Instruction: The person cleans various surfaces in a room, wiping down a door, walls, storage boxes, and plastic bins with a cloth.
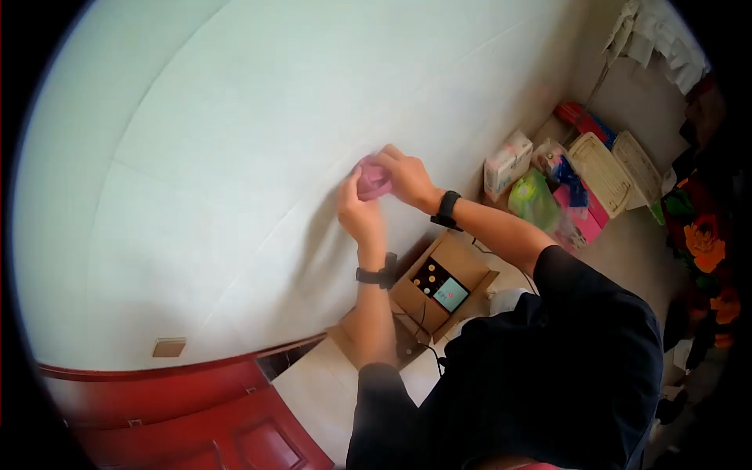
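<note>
Because roundish, axis unclear: pink item (375, 180).

Free room for the L hand (359, 210) runs L & up across the bare wall (196, 157), w/ a small switch plate (169, 347) low on that side, just above the red furniture (258, 431); wall blocks fwd reach, exact gap hard to tell. R hand (409, 182) has a free strip to its R along the wall, up to the white pack (507, 164), green bag (535, 200) & crate (601, 168) crowding the corner. Open cardboard box (462, 257) sits below btwn the forearms, & the pink item (374, 180) fills most space btwn hands.
</note>
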A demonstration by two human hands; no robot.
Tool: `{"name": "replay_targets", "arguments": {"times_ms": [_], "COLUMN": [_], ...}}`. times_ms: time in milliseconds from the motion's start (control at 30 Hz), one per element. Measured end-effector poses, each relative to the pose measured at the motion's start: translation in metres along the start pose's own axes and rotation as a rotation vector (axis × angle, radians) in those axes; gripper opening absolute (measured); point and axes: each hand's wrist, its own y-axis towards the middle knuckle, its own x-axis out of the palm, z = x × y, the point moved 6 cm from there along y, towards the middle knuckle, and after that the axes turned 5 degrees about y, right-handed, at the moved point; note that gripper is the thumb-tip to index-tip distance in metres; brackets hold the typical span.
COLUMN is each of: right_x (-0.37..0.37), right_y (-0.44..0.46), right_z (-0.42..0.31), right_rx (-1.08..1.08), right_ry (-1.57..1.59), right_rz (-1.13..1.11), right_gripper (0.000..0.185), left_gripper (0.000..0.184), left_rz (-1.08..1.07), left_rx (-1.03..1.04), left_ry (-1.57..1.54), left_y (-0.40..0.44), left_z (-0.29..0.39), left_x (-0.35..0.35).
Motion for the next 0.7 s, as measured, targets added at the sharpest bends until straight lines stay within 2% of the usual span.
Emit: {"name": "replay_targets", "arguments": {"times_ms": [200, 300, 500, 533, 700], "right_x": [-0.068, -0.111, -0.214, -0.229, -0.280], "right_y": [0.039, 0.056, 0.087, 0.087, 0.071], "right_z": [-0.004, 0.012, 0.091, 0.111, 0.222], "right_rx": [-0.058, -0.111, -0.212, -0.170, -0.083], "right_ry": [0.105, 0.107, -0.035, -0.017, -0.022], "right_rz": [0.166, 0.267, 0.368, 0.349, 0.365], "right_gripper": [0.039, 0.040, 0.043, 0.048, 0.044], "left_gripper": [0.036, 0.037, 0.035, 0.036, 0.046], "left_rz": [0.119, 0.106, 0.115, 0.091, -0.041], "left_rx": [0.191, 0.238, 0.304, 0.299, 0.313], "left_ry": [-0.056, -0.030, -0.022, -0.011, 0.039], "left_y": [0.036, 0.054, 0.076, 0.075, 0.060], "left_z": [0.060, 0.100, 0.167, 0.179, 0.195], "left_x": [0.025, 0.055, 0.166, 0.188, 0.306]}}
